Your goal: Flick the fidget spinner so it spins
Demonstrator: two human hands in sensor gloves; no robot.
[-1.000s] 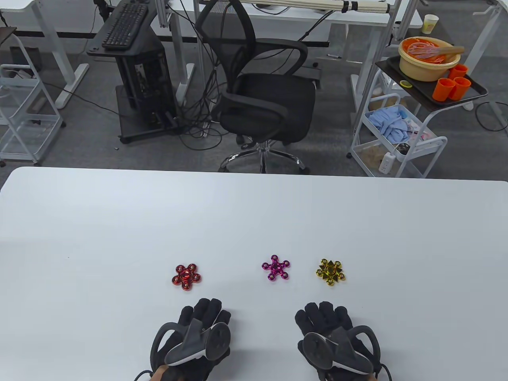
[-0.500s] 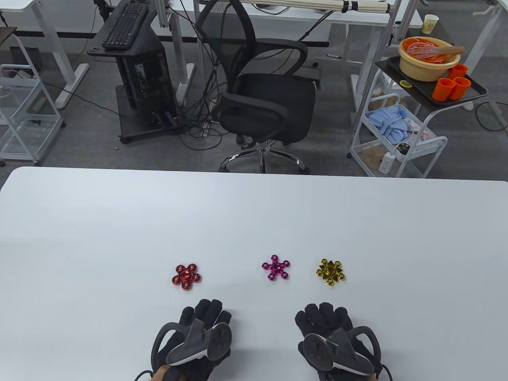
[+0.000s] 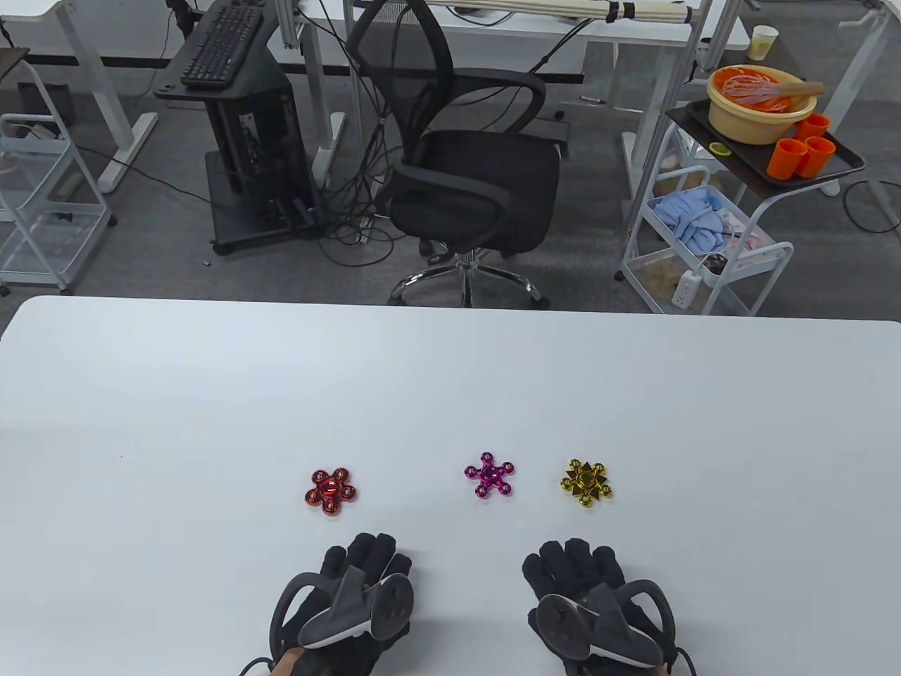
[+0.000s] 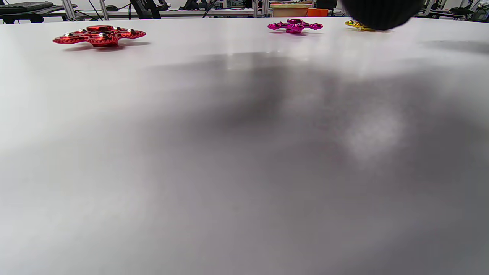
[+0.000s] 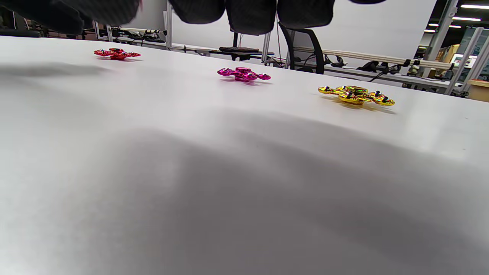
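Observation:
Three metal fidget spinners lie flat in a row on the white table: a red one on the left, a magenta one in the middle and a gold one on the right. My left hand is near the front edge, just below the red spinner and apart from it. My right hand is below the gap between the magenta and gold spinners, touching neither. Both hands hold nothing. The right wrist view shows my fingertips above the table, with the gold spinner nearest.
Behind the table stand a black office chair, a computer stand with a keyboard, and a cart carrying a bowl and orange cups. The left wrist view shows the red spinner ahead on the left.

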